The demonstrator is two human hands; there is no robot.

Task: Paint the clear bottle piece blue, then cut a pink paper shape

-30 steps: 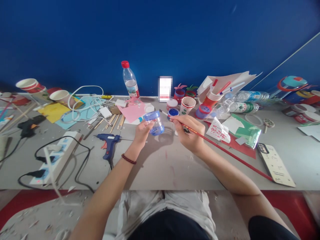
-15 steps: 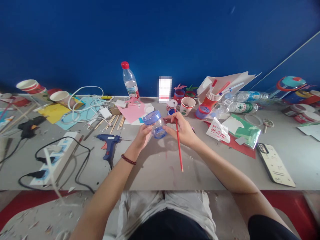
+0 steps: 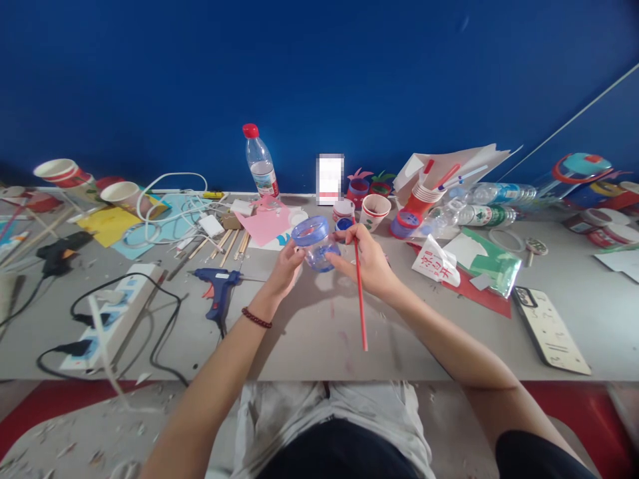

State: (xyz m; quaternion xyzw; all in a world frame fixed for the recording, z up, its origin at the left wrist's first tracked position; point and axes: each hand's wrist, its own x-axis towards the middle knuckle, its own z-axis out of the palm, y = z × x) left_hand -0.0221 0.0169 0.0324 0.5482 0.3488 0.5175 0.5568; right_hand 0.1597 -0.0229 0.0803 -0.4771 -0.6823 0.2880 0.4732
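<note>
Between my two hands, above the table, is a clear plastic jar (image 3: 315,253) with a blue rim and blue at its bottom. It leans slightly to the left. My left hand (image 3: 287,267) grips its left side, the thumb against the wall. My right hand (image 3: 367,259) has a red paintbrush (image 3: 360,299) between its fingers, the handle slanting down toward me, while thumb and fingertips touch the jar's right side. The bristle end is hard to make out. Just behind my right fingers stands an open pot of blue paint (image 3: 343,225).
A blue glue gun (image 3: 218,286) and a power strip (image 3: 114,316) with cords lie at left. A red-capped bottle (image 3: 260,166) stands at the back. A paper cup (image 3: 374,211) is behind my right hand; a phone (image 3: 552,330) lies at right.
The jar has shifted slightly right and up and turned a little in my hands. The paintbrush has swung a little, its lower end now slightly further right and nearer me.
</note>
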